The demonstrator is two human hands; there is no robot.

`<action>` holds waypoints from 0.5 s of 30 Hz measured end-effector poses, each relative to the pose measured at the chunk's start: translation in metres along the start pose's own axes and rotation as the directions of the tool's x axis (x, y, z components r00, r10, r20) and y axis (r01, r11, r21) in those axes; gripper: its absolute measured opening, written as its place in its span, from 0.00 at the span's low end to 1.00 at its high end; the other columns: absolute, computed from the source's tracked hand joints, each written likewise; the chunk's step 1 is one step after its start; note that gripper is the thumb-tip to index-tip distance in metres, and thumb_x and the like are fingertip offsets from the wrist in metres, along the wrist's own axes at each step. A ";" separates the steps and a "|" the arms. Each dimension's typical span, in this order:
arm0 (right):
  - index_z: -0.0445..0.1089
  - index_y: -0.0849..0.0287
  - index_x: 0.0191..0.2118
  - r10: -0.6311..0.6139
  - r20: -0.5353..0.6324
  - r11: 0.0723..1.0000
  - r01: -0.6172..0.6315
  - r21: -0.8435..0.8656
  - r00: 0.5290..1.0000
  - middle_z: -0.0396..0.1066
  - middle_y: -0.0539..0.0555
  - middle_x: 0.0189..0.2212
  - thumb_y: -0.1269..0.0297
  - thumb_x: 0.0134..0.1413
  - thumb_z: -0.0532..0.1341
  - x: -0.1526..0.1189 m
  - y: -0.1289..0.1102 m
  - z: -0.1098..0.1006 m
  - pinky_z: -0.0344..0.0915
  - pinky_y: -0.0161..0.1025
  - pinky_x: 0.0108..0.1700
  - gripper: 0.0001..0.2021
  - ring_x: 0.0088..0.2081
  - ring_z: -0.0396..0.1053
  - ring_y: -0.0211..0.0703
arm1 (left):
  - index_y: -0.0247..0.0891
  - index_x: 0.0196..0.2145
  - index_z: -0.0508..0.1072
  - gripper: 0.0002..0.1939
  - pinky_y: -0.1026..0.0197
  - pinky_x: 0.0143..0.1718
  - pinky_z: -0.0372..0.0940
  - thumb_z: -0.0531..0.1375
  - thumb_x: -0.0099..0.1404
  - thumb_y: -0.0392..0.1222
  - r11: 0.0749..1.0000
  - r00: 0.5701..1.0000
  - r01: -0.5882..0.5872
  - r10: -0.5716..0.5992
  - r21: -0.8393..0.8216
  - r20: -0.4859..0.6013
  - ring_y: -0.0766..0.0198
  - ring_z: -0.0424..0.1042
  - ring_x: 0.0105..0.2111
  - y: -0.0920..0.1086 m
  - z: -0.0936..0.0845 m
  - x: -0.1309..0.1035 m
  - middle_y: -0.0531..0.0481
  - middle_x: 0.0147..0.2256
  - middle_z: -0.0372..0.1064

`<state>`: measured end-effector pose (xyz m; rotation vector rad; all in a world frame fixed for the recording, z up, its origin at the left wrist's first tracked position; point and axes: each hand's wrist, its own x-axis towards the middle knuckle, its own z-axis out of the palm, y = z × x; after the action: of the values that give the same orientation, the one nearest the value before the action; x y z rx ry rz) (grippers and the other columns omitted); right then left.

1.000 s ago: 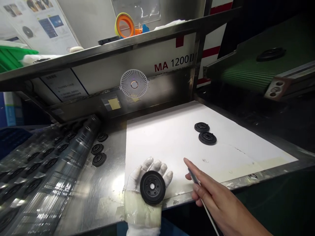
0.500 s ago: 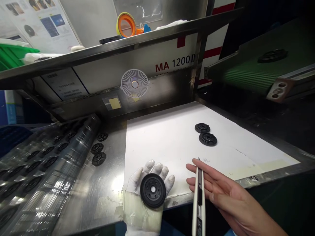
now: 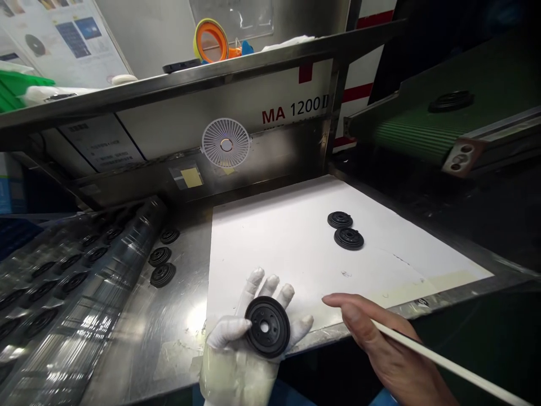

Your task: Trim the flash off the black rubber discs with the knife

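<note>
A white-gloved hand, my left hand (image 3: 220, 341), holds a round black grooved disc (image 3: 267, 327) with a hole at its centre. The disc lies face up on the palm, the thumb on its left edge and the other fingers stretched out behind it. Bare and to the right, my right hand (image 3: 380, 338) grips a slim utility knife (image 3: 448, 363) with a white handle. Its handle slants down to the lower right, and the blade is hidden by the fingers. Beyond the hands, two similar black discs (image 3: 349, 238) lie touching on the white sheet (image 3: 270, 237).
Three black discs (image 3: 163, 274) rest on the metal table (image 3: 181, 316) at the left. Beside them stands a clear plastic tray (image 3: 105, 293) holding several more. A small white fan (image 3: 226, 143) is at the back panel. On the right, a green conveyor (image 3: 406, 132) carries another disc.
My right hand has turned over, swinging the knife from upright to slanting down right. My left thumb has moved onto the disc's edge. The view has shifted slightly.
</note>
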<state>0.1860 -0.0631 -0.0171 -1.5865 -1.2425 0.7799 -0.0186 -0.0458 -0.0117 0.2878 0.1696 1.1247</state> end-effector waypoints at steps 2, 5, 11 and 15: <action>0.77 0.48 0.37 -0.024 0.037 1.000 0.025 -0.018 0.999 0.76 0.51 0.36 0.44 0.49 0.60 0.003 -0.004 0.000 0.68 0.35 0.41 0.17 0.42 0.71 0.50 | 0.38 0.55 0.66 0.25 0.31 0.59 0.39 0.48 0.61 0.33 1.000 1.000 -0.022 0.023 0.014 -0.021 0.44 0.48 0.61 -0.001 -0.001 -0.001 0.43 0.57 0.61; 0.75 0.50 0.37 -0.002 0.070 1.000 0.000 0.028 0.998 0.72 0.49 0.20 0.45 0.49 0.61 0.006 -0.009 0.001 0.67 0.33 0.29 0.17 0.26 0.71 0.43 | 0.35 0.53 0.69 0.22 0.35 0.61 0.40 0.44 0.66 0.35 0.998 0.998 -0.052 0.052 0.025 -0.026 0.44 0.51 0.60 -0.001 -0.004 -0.001 0.41 0.54 0.64; 0.67 0.50 0.48 -0.043 0.117 0.998 0.049 -0.048 0.992 0.72 0.50 0.34 0.52 0.52 0.59 0.004 -0.008 0.006 0.67 0.32 0.30 0.18 0.28 0.70 0.39 | 0.39 0.51 0.71 0.20 0.42 0.62 0.40 0.45 0.69 0.43 0.999 0.997 -0.011 0.007 0.049 0.082 0.47 0.50 0.60 -0.005 -0.011 -0.001 0.44 0.54 0.64; 0.46 0.45 0.63 -0.111 0.231 0.985 0.138 -0.103 0.967 0.69 0.52 0.41 0.56 0.58 0.53 0.002 0.002 0.005 0.68 0.37 0.37 0.28 0.29 0.67 0.38 | 0.41 0.48 0.73 0.18 0.41 0.59 0.49 0.53 0.65 0.49 0.943 0.986 -0.072 0.117 0.326 -0.121 0.46 0.60 0.56 0.002 -0.018 0.004 0.43 0.52 0.68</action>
<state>0.1833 -0.0597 -0.0205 -1.5277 -1.5624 0.8345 -0.0236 -0.0384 -0.0279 0.5117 0.4697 1.2123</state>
